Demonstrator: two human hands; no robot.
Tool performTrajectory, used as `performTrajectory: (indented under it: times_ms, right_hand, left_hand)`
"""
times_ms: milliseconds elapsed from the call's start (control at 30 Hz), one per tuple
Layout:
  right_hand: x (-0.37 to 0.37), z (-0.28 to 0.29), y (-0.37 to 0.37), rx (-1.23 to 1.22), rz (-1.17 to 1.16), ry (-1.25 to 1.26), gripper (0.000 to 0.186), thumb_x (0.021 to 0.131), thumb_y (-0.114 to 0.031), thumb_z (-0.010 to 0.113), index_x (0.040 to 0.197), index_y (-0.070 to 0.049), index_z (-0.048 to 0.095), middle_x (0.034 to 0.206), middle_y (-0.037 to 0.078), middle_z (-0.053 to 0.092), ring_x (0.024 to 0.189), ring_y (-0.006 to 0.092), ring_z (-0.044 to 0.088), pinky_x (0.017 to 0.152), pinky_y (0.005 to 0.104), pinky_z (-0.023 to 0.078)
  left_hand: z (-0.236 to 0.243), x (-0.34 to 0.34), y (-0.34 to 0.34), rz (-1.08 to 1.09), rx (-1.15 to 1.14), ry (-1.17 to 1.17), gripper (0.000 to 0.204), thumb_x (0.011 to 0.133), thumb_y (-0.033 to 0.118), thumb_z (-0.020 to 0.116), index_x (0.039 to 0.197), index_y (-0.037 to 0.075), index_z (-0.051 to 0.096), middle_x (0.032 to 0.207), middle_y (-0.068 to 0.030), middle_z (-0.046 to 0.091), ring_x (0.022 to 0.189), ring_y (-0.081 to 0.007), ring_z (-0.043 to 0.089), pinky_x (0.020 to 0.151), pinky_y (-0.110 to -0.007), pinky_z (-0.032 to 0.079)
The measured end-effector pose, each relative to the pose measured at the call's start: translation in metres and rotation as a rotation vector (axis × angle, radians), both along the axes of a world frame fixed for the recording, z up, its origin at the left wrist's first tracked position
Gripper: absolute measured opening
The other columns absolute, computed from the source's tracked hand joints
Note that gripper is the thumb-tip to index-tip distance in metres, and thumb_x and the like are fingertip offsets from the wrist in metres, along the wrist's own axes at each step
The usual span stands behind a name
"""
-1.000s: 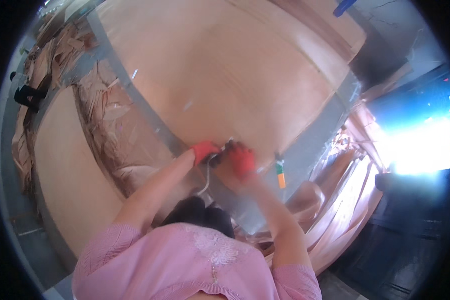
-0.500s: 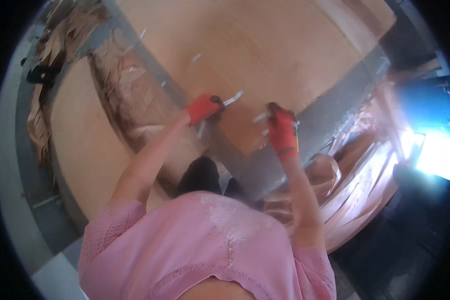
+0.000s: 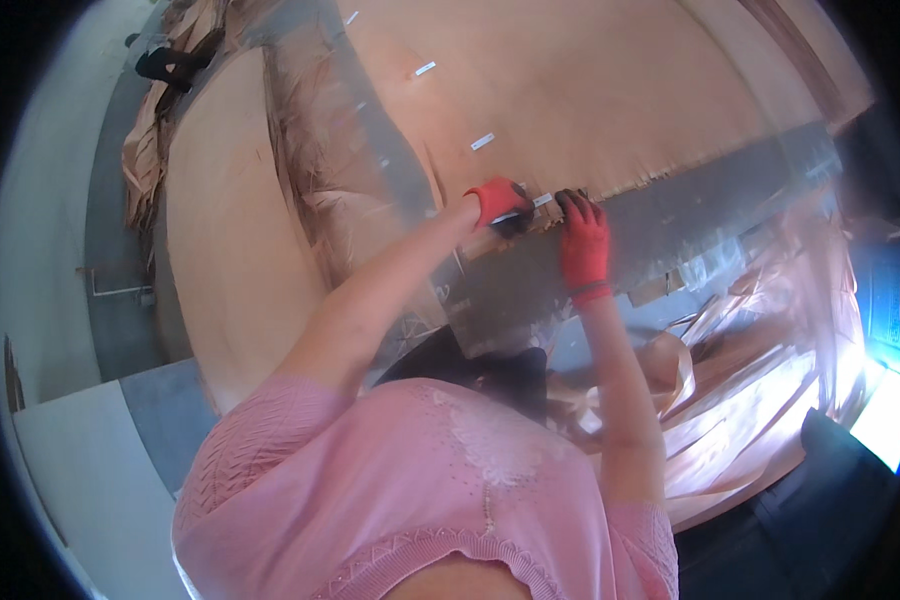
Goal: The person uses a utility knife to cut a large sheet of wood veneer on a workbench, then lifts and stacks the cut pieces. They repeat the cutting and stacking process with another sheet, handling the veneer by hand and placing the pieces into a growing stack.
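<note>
A large sheet of wood veneer (image 3: 580, 90) lies on a grey table (image 3: 670, 215), its near edge ragged. My left hand (image 3: 500, 203), in a red glove with dark fingers, is closed at the sheet's near left corner. A white paper strip (image 3: 503, 217) shows under its fingers. My right hand (image 3: 584, 240), gloved alike, rests at the near edge with its fingers stretched forward onto the veneer. Between the two hands a short white tape piece (image 3: 542, 200) lies at the edge. Farther up the sheet are another tape piece (image 3: 482, 142) and a small white strip (image 3: 425, 68).
To the left stands a stack of pale veneer (image 3: 230, 200) with crumpled brown sheets (image 3: 315, 150) beside it. Loose veneer scraps (image 3: 740, 370) heap up on the right. At the far left a person in dark clothing (image 3: 170, 65) bends over.
My view has shifted, so the table sits differently. Both hands have come closer together at the sheet's near edge. The strip that stuck out from my left hand is now low against the veneer.
</note>
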State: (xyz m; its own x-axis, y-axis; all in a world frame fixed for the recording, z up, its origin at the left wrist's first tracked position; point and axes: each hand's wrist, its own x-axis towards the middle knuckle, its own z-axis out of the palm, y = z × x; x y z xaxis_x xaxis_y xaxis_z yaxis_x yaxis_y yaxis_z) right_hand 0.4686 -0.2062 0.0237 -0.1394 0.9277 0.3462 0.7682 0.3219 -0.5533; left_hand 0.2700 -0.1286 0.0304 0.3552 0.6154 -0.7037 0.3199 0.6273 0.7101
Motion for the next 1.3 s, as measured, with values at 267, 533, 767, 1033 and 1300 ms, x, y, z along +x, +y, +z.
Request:
performTrajectory:
  times_ms: [267,533,767,1033,1300]
  right_hand:
    - [-0.023,-0.039,0.005,-0.006,0.157,-0.402,0.043,0.085,-0.012,0.052,0.127,-0.011,0.059,0.135,0.008,0.054,0.123,0.0325,0.049,0.098,0.0504,0.040]
    - [-0.026,-0.023,0.008,-0.058,0.208,-0.547,0.042,0.084,-0.011,0.055,0.125,-0.013,0.060,0.133,0.007,0.054,0.123,0.0306,0.049,0.095,0.0518,0.040]
    - [-0.034,0.005,0.050,-0.076,0.134,-0.166,0.046,0.082,-0.005,0.056,0.127,-0.013,0.060,0.133,0.008,0.055,0.123,0.0315,0.049,0.099,0.0435,0.042]
    - [-0.048,-0.031,0.086,-0.098,0.257,-0.506,0.056,0.084,-0.008,0.055,0.139,-0.019,0.052,0.146,0.006,0.047,0.133,0.0292,0.042,0.099,0.0500,0.039]
    - [-0.058,-0.019,0.082,-0.084,0.275,-0.630,0.055,0.087,-0.008,0.048,0.141,-0.021,0.050,0.144,0.007,0.048,0.134,0.0300,0.042,0.099,0.0501,0.039]
  left_hand:
    - [-0.027,-0.027,-0.005,-0.120,0.092,0.054,0.030,0.080,0.024,0.070,0.094,-0.002,0.070,0.085,-0.0168,0.071,0.076,-0.0281,0.071,0.067,-0.040,0.058]
    - [0.018,-0.072,0.028,-0.439,0.466,0.551,0.022,0.084,0.021,0.065,0.097,0.005,0.070,0.081,-0.0142,0.071,0.072,-0.0232,0.072,0.065,-0.039,0.058]
    - [0.003,-0.044,0.049,0.151,0.081,-0.066,0.021,0.084,0.018,0.067,0.092,-0.001,0.069,0.079,-0.0146,0.071,0.063,-0.0220,0.070,0.053,-0.035,0.058]
    - [-0.036,-0.064,0.054,-0.252,0.592,-0.070,0.026,0.085,0.020,0.065,0.095,-0.002,0.071,0.086,-0.0186,0.073,0.072,-0.0250,0.072,0.066,-0.038,0.060]
    - [0.010,-0.084,0.059,-0.421,0.336,0.533,0.020,0.085,0.019,0.060,0.088,0.004,0.072,0.078,-0.0131,0.071,0.064,-0.0249,0.070,0.060,-0.041,0.055]
